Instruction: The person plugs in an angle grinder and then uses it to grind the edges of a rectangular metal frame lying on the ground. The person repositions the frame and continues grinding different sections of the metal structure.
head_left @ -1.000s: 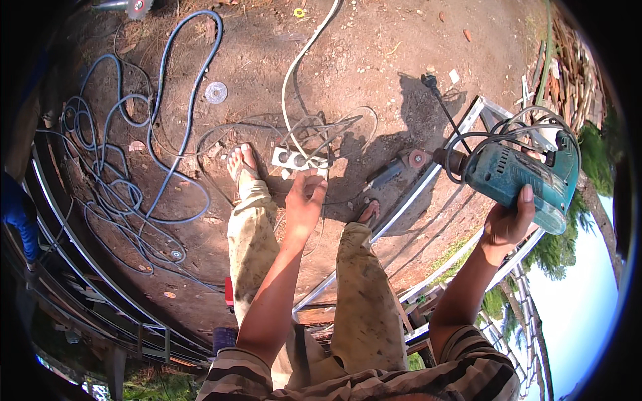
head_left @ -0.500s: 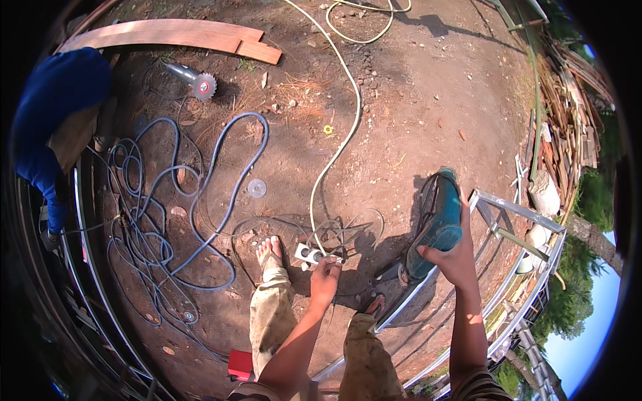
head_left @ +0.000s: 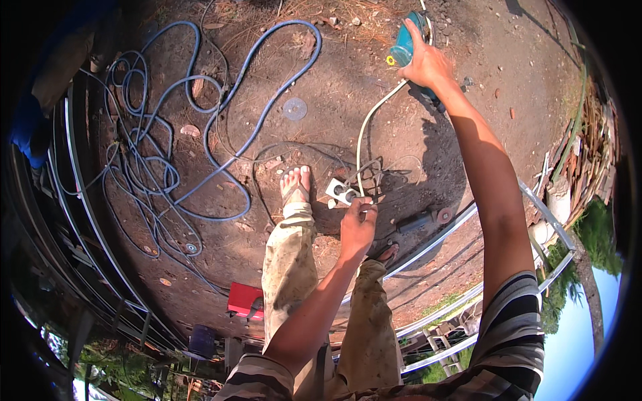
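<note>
A teal power tool [head_left: 406, 41] is gripped in the right hand [head_left: 428, 63]; the white socket block [head_left: 341, 192] lies just beyond the left hand [head_left: 358, 226], whose fingers are closed on a plug.

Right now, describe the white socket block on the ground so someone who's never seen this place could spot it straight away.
Start at the bare dirt ground and find the sandalled foot in the middle. Just right of its toes, under the left hand, lies the socket block. It is small, white and boxy, with a pale cable rising from it, unlike the loose blue hose nearby.
</note>
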Demonstrator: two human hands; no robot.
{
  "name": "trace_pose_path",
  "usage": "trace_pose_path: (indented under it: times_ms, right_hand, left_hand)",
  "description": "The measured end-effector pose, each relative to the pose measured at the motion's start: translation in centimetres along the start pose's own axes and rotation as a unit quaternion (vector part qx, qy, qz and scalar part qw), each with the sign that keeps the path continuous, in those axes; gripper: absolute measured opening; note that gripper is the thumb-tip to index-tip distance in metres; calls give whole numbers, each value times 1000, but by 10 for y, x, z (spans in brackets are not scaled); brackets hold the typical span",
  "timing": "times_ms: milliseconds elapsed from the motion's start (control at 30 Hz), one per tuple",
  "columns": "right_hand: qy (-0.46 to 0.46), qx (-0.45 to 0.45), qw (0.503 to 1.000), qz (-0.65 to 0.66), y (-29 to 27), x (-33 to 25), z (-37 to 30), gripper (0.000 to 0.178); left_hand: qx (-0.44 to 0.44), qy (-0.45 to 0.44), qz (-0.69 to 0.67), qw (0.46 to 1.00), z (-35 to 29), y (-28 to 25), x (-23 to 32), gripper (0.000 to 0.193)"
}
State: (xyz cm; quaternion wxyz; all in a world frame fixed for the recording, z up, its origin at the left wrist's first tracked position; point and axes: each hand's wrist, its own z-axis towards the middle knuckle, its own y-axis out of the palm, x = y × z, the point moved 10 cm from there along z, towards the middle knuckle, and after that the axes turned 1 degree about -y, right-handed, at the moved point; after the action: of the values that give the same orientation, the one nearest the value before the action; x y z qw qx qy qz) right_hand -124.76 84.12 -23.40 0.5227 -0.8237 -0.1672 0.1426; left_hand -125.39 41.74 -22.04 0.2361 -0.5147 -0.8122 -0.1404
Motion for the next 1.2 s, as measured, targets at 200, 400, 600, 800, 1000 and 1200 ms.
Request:
trace_pose_path:
  times_ms: [200, 400, 600, 800, 1000, 1200]
  right_hand:
    - [1, -53, 994, -98, 78, -53, 33, 112]
    - [-108, 163, 979, -63, 127, -37, -14, 76]
    - [-167, 46, 969, 174, 132, -96, -191, 32]
    - [-2, 86, 963, 255, 141, -57, -300, 12]
    - [-12, 88, 943, 320, 144, -64, -317, 18]
    - [128, 19, 883, 452, 187, -67, -330, 20]
  left_hand:
    - [-34, -41, 66, 996, -4, -15, -9, 23]
    - [82, -136, -56, 986, 4, -62, -39, 18]
    - [173, -112, -105, 973, 4, -73, -35, 21]
    - [221, -116, -92, 964, -11, -73, -45, 27]
    - [233, -105, -98, 962, -24, -62, -84, 27]
    - [242, -144, -141, 949, -27, -76, -115, 27]
